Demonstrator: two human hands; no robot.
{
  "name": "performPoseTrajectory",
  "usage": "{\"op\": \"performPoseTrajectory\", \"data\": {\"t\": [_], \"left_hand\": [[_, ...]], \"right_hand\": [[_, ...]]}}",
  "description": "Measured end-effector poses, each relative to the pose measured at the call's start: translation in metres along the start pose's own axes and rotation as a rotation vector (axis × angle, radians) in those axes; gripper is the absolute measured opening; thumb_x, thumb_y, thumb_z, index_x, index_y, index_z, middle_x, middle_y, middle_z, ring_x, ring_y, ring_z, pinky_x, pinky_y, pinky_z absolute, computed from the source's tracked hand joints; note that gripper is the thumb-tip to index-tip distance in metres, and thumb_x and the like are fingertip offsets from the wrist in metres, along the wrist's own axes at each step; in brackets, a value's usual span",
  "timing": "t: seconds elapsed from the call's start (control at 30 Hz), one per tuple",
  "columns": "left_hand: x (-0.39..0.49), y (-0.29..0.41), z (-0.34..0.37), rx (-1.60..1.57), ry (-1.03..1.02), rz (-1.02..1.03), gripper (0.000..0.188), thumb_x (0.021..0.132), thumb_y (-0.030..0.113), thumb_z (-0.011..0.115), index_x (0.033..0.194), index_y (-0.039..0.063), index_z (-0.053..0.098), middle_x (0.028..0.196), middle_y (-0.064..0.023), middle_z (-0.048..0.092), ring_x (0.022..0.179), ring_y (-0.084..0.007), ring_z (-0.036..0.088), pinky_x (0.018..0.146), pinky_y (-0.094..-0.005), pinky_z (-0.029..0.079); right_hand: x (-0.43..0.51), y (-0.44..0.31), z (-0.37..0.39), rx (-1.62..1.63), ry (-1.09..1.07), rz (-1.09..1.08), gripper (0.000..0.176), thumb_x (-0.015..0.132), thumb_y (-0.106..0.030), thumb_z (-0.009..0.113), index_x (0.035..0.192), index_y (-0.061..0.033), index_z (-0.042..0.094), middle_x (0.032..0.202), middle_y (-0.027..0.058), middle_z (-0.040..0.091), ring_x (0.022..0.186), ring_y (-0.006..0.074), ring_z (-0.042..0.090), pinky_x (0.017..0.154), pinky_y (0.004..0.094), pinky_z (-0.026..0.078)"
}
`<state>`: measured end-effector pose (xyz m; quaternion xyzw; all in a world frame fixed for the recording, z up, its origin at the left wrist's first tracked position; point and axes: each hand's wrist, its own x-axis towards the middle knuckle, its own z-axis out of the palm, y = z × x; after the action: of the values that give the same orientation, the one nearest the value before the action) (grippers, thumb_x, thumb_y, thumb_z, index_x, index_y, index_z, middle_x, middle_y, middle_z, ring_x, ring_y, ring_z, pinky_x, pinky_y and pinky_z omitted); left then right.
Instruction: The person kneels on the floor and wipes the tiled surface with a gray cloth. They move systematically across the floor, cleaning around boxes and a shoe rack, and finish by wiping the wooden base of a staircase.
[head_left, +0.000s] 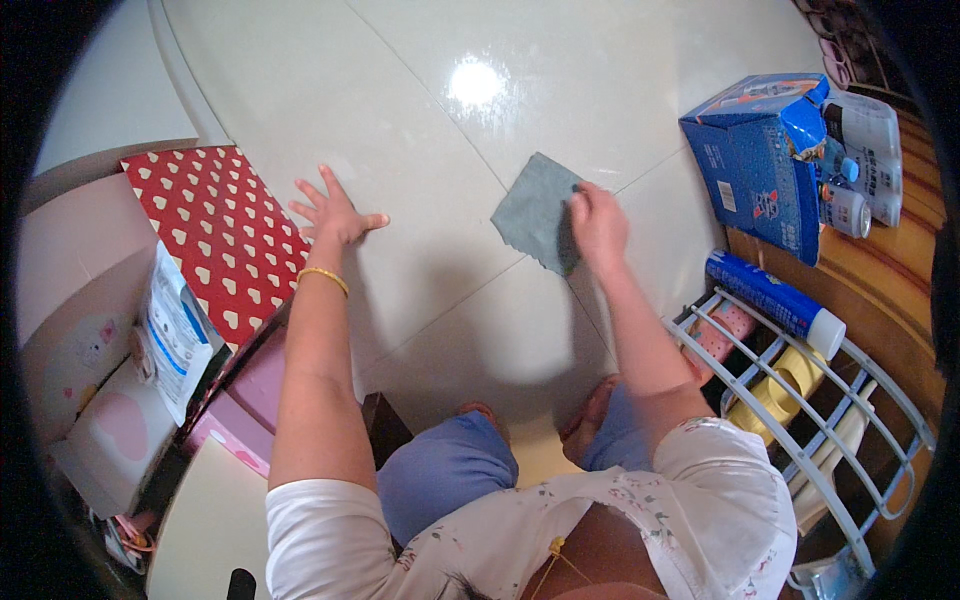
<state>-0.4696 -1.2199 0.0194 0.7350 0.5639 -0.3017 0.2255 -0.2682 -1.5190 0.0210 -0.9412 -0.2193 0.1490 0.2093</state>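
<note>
A grey-green cloth (531, 214) hangs in front of me over the pale tiled floor (420, 315), roughly square with a ragged lower edge. My right hand (601, 225) pinches it at its right edge and looks slightly blurred. To the left, my left hand (334, 214) is spread with its fingers apart and holds nothing. That hand is close to a red box (217, 232) patterned with cream hearts. Whether the left hand touches the box or the floor, I cannot tell.
At right, a torn blue carton (750, 165) stands beside several bottles and a can (846, 210). Below it are a blue tube-shaped container (772, 296) and a metal wire rack (795, 390) with shoes. On the left, a white-and-blue packet (176, 330) leans near pink boxes (232, 420).
</note>
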Motion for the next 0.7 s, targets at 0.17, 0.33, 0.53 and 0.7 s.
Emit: {"op": "performPoseTrajectory", "data": {"t": [0.17,0.33,0.53,0.7], "left_hand": [[0.000,0.002,0.001,0.008,0.000,0.005,0.139,0.059,0.045,0.088,0.151,0.016,-0.011,0.152,-0.0280,-0.022,0.139,-0.0520,-0.015,0.108,-0.0697,0.013],[-0.001,0.006,-0.002,-0.002,0.000,0.011,0.140,0.057,0.045,0.089,0.151,0.016,-0.011,0.152,-0.0282,-0.022,0.139,-0.0520,-0.014,0.107,-0.0697,0.014],[0.002,-0.003,0.004,0.025,-0.025,-0.035,0.143,0.056,0.047,0.089,0.151,0.017,-0.014,0.152,-0.0277,-0.023,0.139,-0.0521,-0.015,0.107,-0.0706,0.014],[0.009,0.001,0.005,0.036,-0.019,-0.019,0.144,0.056,0.047,0.089,0.150,0.017,-0.015,0.151,-0.0278,-0.024,0.139,-0.0526,-0.016,0.107,-0.0698,0.015]], "right_hand": [[0.012,-0.030,0.030,-0.174,0.001,-0.116,0.042,0.085,-0.029,0.064,0.123,-0.0109,0.059,0.134,0.0128,0.050,0.122,0.0350,0.045,0.099,0.0480,0.040],[0.039,-0.028,0.042,-0.138,0.049,-0.350,0.051,0.088,-0.034,0.061,0.134,-0.0157,0.052,0.146,0.0091,0.041,0.138,0.0353,0.029,0.109,0.0617,0.021],[0.063,-0.067,0.091,-0.360,-0.141,-0.659,0.066,0.089,-0.051,0.053,0.146,-0.0209,0.036,0.155,0.0067,0.025,0.144,0.0332,0.017,0.109,0.0644,0.018],[0.105,-0.115,0.075,-0.388,-0.099,-0.607,0.070,0.089,-0.055,0.052,0.147,-0.0189,0.035,0.156,0.0102,0.022,0.144,0.0356,0.014,0.109,0.0661,0.016]]}}
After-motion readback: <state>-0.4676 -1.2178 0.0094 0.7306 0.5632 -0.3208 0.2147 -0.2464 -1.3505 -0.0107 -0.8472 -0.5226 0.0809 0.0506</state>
